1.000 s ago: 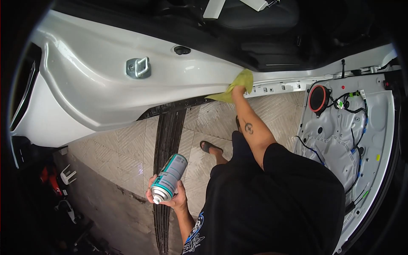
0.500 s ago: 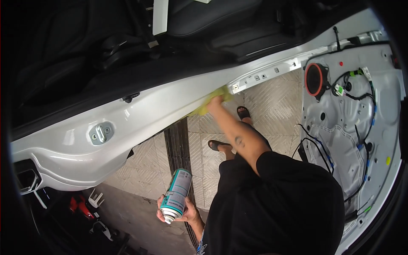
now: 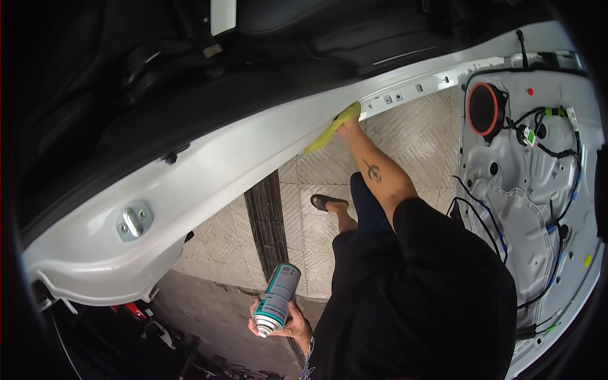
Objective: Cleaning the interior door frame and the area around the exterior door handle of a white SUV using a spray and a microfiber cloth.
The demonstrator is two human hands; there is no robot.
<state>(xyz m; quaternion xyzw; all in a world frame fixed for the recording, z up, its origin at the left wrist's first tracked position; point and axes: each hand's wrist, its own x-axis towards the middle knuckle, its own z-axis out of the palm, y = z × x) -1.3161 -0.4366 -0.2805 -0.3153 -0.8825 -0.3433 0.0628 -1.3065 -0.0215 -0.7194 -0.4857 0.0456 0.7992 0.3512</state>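
Note:
My left hand (image 3: 292,320) grips a teal and silver aerosol can (image 3: 277,297), its nozzle tilted toward me, low over the floor. My right hand (image 3: 348,126) presses a yellow-green cloth (image 3: 329,132) against the glossy white painted edge (image 3: 278,133) of a car's door opening, just left of a strip with small slots and clips. On that white panel at the left sits a metal latch striker (image 3: 132,220). My forearm hides part of my legs; the fingers under the cloth are partly hidden.
A stripped door (image 3: 494,196) with a red-rimmed speaker (image 3: 484,107) and loose wiring stands to my right. Dark car interior (image 3: 253,50) spans the top. Below are tiled floor (image 3: 215,228), a dark grate (image 3: 259,221) and red-and-black objects (image 3: 133,313) at lower left.
The view has shifted along the car, revealing more dark interior. My right hand and cloth moved down-left, then up-right along the edge; my left hand and can sit lower and farther right.

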